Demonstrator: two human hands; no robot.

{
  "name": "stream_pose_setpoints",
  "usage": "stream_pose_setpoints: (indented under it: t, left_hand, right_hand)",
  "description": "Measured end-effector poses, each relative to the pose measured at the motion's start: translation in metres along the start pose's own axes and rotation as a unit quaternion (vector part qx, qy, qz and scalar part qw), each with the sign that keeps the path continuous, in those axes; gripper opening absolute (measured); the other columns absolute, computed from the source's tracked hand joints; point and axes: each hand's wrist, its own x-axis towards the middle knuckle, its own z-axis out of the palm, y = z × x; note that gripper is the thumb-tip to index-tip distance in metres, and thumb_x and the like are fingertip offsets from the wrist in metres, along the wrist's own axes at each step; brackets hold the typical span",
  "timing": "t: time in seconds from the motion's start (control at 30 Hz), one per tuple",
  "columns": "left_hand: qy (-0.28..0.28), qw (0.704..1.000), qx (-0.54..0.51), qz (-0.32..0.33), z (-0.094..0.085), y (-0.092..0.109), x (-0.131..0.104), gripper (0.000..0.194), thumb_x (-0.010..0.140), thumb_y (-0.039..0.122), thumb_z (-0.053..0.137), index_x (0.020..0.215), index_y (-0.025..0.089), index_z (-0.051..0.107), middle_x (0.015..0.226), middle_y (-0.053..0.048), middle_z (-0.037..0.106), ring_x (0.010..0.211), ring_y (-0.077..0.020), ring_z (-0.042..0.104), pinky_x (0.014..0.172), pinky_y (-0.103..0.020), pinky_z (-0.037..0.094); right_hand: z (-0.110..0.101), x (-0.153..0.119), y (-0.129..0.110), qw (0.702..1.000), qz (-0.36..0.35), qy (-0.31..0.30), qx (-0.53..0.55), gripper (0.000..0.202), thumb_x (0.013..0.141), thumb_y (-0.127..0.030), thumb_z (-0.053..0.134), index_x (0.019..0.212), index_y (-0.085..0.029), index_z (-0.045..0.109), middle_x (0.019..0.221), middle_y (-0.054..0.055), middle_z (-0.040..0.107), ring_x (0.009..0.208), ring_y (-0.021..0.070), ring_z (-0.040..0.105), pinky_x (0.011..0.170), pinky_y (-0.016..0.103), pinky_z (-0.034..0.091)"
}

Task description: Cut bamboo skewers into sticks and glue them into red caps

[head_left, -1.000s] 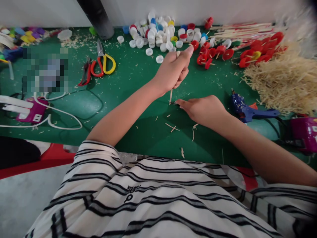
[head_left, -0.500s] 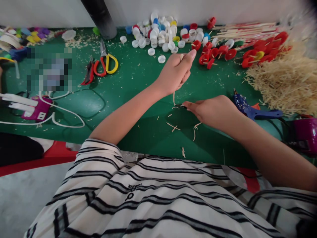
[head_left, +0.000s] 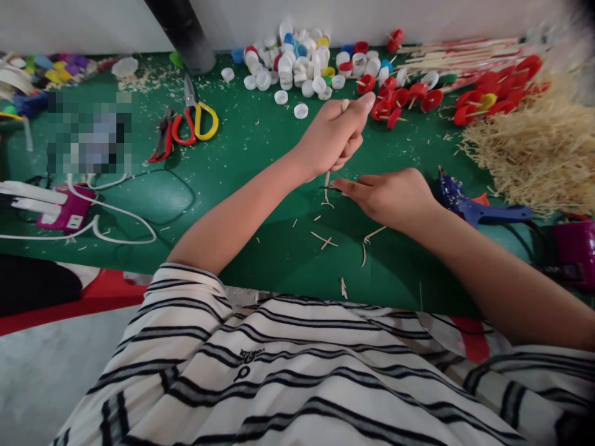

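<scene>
My left hand [head_left: 332,136] is closed in a fist around a thin wooden stick [head_left: 328,178]. The stick's top pokes out near the thumb, and its lower end hangs below the fingers with a curled shaving at the tip. In a pinch, my right hand [head_left: 395,197] grips a small dark blade [head_left: 328,188], mostly hidden by the fingers. The blade lies across the lower part of the stick. Below both hands, loose wood slivers [head_left: 325,240] are scattered on the green tabletop [head_left: 274,210].
White bottle caps [head_left: 290,65] are heaped at the back, with red caps on sticks [head_left: 400,99] to their right. Scissors [head_left: 195,114] and red-handled pliers [head_left: 162,139] lie left. A blue glue gun [head_left: 478,207] and a wood-shavings pile [head_left: 543,148] are right. A white cable [head_left: 125,235] loops left.
My right hand has moved slightly up and left, bringing the blade across the stick. My left hand keeps its hold, nearly unmoved.
</scene>
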Motion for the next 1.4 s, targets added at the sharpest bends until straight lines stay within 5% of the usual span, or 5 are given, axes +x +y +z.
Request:
stream_pose_setpoints:
  t: [0.37, 0.67, 1.0, 1.17, 1.4]
  left_hand:
    - [0.039, 0.999, -0.011, -0.026, 0.003, 0.0, 0.001, 0.065, 0.107, 0.06, 0.054, 0.059, 0.026, 0.028, 0.049, 0.009, 0.014, 0.043, -0.0034, 0.004, 0.043, -0.024, 0.006]
    - [0.012, 1.0, 0.002, -0.008, -0.003, -0.007, 0.001, 0.064, 0.106, 0.06, 0.058, 0.062, 0.025, 0.027, 0.051, 0.009, 0.016, 0.043, -0.0032, 0.008, 0.042, -0.024, 0.009]
    - [0.011, 1.0, -0.008, -0.003, -0.001, -0.004, 0.002, 0.063, 0.106, 0.055, 0.059, 0.061, 0.026, 0.027, 0.051, 0.009, 0.016, 0.043, -0.003, 0.007, 0.042, -0.021, 0.008]
    - [0.064, 0.993, -0.085, -0.057, -0.001, -0.003, 0.004, 0.065, 0.104, 0.052, 0.068, 0.059, 0.023, 0.029, 0.05, 0.009, 0.014, 0.042, -0.0019, 0.006, 0.042, -0.02, 0.006]
    - [0.022, 1.0, -0.014, -0.013, 0.0, -0.009, 0.004, 0.065, 0.104, 0.06, 0.06, 0.059, 0.025, 0.027, 0.051, 0.009, 0.017, 0.044, -0.0042, 0.006, 0.041, -0.024, 0.008]
  right_hand:
    - [0.014, -0.009, -0.001, 1.0, -0.024, -0.019, -0.004, 0.059, 0.109, -0.026, 0.034, 0.162, -0.031, 0.06, 0.095, 0.005, 0.08, 0.066, 0.0172, 0.055, 0.06, 0.035, 0.019]
    - [-0.008, -0.017, 0.011, 0.997, -0.01, -0.068, -0.015, 0.047, 0.115, -0.039, 0.044, 0.156, -0.034, 0.068, 0.11, 0.009, 0.085, 0.077, 0.0207, 0.062, 0.062, 0.037, 0.021]
    - [-0.004, -0.005, 0.001, 1.0, 0.021, 0.018, 0.009, 0.06, 0.114, -0.039, 0.026, 0.156, -0.034, 0.068, 0.093, 0.008, 0.08, 0.073, 0.0204, 0.06, 0.059, 0.036, 0.02]
    - [-0.001, -0.001, -0.004, 0.998, 0.041, 0.0, 0.041, 0.06, 0.113, -0.036, 0.027, 0.162, -0.034, 0.061, 0.102, 0.009, 0.082, 0.074, 0.0217, 0.061, 0.061, 0.035, 0.021]
    - [0.01, -0.007, -0.001, 1.0, 0.017, -0.009, 0.019, 0.057, 0.114, -0.036, 0.031, 0.163, -0.033, 0.06, 0.11, 0.007, 0.083, 0.075, 0.0194, 0.062, 0.059, 0.035, 0.018]
